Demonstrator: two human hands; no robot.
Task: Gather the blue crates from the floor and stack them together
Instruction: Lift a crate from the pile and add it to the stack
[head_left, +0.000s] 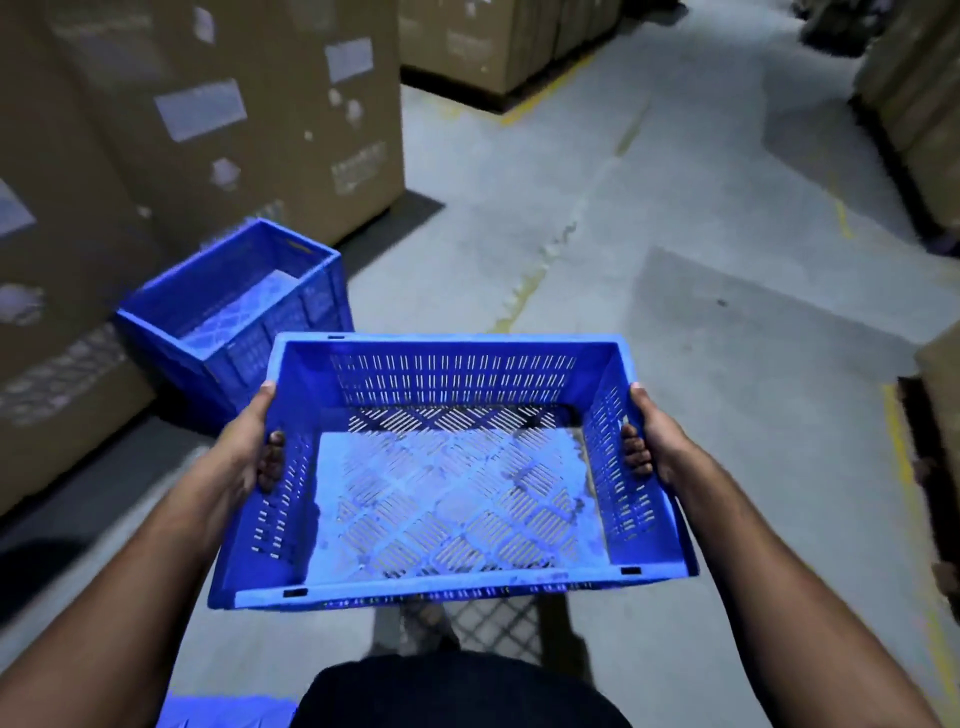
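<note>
You hold one blue crate off the floor in front of your body, its open top facing up at you. Your left hand grips the left wall and your right hand grips the right wall; on each side the fingers curl over the rim and press against the slotted inner face, clenched on the crate. The crate is empty and tilts slightly, its near edge lower than the far one.

A second blue crate stands on the floor ahead and to your left, just beside the tall cardboard boxes. It looks like the natural base for the stack, though that is a judgement from its position. A strip of blue at the bottom left edge may be another crate; it is too cropped to tell.

Watch three things. Your grip is on the walls, so a tilt while lowering could let the crate slide through your fingers. If you set it down skewed, its base may catch on the lower crate's rim instead of seating, leaving the stack crooked. Fingers left inside the wall could be pinched between the two crates as they nest. The boxes stand close on the left, so a wide swing could knock a corner against them.
</note>
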